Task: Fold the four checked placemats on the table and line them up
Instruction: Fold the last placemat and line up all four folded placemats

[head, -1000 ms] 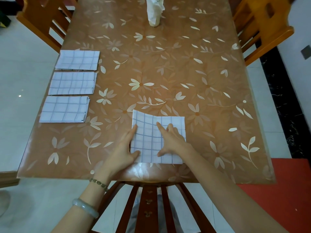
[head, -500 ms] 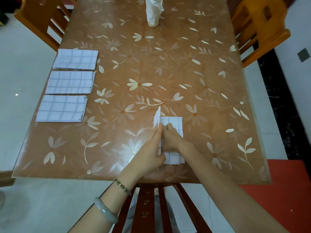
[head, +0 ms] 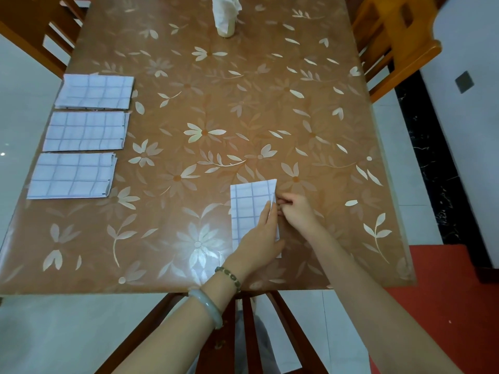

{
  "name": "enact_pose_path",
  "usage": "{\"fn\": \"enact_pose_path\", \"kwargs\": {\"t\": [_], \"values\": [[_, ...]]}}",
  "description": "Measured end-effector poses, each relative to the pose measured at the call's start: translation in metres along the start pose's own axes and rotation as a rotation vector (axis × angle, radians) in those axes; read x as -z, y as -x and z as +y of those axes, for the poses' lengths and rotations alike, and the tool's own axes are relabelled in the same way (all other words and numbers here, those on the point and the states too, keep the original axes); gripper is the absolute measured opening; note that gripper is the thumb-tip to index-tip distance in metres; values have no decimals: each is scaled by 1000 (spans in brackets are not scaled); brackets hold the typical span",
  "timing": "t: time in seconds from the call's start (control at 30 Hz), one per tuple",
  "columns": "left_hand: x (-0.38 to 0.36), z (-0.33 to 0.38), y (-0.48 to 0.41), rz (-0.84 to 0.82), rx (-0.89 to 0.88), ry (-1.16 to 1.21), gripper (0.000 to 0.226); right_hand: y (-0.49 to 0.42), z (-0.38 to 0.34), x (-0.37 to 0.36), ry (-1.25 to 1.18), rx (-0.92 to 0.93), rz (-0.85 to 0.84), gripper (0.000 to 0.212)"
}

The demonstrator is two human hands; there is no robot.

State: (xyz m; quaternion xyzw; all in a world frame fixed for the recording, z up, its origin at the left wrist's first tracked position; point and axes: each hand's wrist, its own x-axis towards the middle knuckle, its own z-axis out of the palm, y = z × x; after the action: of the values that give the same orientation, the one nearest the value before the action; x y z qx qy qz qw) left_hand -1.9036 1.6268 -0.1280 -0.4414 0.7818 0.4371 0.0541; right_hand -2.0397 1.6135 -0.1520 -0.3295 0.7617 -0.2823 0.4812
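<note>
In the head view, the fourth placemat [head: 249,206] lay folded near the table's [head: 243,103] front edge; the left hand [head: 260,236] pressed flat on it; the right hand [head: 295,211] pinched its right edge; thin and limp, it looked best handled by its edges.

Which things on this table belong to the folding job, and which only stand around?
Job:
- fourth placemat, under left hand and right hand
- three folded placemats in a column

Around:
- white wrapped object
- table
- chairs
</note>
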Motion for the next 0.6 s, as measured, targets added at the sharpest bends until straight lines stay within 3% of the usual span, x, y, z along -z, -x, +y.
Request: {"fn": "enact_pose_path", "kwargs": {"t": [0.17, 0.3, 0.43, 0.53, 0.6], "values": [[-12, -7, -14, -26, 12, 1, 82, 0, 4, 0, -87, 7, 12, 30], [-14, -7, -13, 1, -23, 64, 85, 0, 4, 2, -105, -6, -14, 49], [-4, -14, -10, 210, -26, 97, 69, -2, 4, 0, -111, 12, -4, 34], [8, -44, -12, 520, -67, -206, 56, 4, 8, 3, 253, 333, 273, 32], [11, -65, -18, 529, -81, -392, 56, 4, 11, -3, 534, 622, 308, 34]]}}
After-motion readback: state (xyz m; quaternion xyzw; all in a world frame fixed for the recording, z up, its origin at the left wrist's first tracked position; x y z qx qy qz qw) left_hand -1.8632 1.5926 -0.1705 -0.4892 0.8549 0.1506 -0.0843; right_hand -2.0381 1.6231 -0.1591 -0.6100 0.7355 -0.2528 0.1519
